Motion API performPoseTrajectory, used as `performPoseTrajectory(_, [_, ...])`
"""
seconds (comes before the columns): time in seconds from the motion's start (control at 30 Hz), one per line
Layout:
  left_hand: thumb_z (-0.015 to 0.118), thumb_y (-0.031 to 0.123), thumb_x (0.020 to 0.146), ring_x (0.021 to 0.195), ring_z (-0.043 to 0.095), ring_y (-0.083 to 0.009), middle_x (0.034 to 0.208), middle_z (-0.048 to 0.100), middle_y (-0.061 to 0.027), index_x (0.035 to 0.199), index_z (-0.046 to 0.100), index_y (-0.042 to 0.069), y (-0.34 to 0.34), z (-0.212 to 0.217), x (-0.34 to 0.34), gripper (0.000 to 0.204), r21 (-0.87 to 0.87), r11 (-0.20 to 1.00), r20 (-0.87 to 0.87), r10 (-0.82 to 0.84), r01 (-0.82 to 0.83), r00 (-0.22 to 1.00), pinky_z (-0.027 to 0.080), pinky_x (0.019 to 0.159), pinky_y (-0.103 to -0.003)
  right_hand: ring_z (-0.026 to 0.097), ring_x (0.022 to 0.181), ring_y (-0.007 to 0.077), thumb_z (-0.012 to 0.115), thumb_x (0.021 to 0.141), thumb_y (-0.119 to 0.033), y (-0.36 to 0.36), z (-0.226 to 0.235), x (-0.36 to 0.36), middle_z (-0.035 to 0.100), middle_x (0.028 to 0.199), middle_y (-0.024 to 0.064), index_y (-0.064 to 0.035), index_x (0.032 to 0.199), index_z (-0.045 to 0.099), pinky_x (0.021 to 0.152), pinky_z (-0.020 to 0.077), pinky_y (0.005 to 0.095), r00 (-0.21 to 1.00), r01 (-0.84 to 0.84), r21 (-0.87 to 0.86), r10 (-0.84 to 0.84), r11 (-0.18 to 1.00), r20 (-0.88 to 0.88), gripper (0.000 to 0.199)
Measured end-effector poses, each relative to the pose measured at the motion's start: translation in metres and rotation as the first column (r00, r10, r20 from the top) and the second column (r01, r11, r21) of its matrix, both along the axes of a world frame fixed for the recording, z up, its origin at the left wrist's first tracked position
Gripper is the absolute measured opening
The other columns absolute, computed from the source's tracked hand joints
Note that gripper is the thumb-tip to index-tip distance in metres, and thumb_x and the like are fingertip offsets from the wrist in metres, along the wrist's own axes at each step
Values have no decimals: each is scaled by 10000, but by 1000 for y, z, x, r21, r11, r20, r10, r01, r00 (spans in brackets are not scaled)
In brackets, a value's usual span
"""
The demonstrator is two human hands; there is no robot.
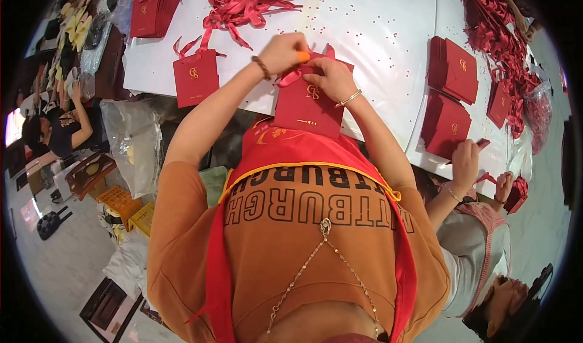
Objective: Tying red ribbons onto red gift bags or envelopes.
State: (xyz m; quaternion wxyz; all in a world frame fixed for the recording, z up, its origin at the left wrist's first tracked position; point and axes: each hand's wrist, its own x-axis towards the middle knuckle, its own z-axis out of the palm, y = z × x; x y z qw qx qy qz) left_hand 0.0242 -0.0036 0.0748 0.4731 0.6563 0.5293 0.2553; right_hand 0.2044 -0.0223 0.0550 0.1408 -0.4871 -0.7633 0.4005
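Note:
A red paper gift bag [308,113] with gold printing lies at the table's near edge, directly in front of me. Red ribbon [291,77] runs across its top, with a loose end hanging to the left. My left hand [286,51], wearing an orange finger cover, is curled at the bag's top edge with its fingertips pinched on the ribbon. From the other side my right hand [333,80] bends over the bag's front, thumb and fingers closed on the ribbon too. What lies between the fingertips is partly hidden.
Left of my arm lies another red bag [196,78] with ribbon handles; a bag stack [155,16] stands farther back. Loose red ribbons [252,6] are heaped at the far side. Bag piles [452,69] lie right, near a co-worker's hand [466,165]. Small red dots speckle the white table [379,94].

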Motion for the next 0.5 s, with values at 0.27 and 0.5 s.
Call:
performPoseTrajectory(0.27, [619, 105, 691, 593, 558, -133, 625, 588, -62, 713, 571, 7, 2, 3, 2, 111, -170, 978, -26, -124, 118, 992, 431, 533, -264, 507, 836, 261, 712, 662, -245, -16, 36, 44, 542, 849, 88, -92, 855, 619, 681, 426, 342, 995, 33, 465, -73, 885, 68, 263])
performPoseTrajectory(0.5, [572, 16, 794, 660, 556, -76, 721, 598, -22, 905, 609, 19, -14, -1, 17, 118, -17, 998, 172, 56, -54, 983, 447, 573, -204, 596, 674, 238, 681, 713, -191, -15, 18, 53, 619, 742, 138, -11, 904, 597, 634, 460, 314, 966, 191, -206, -221, 960, -135, 276])
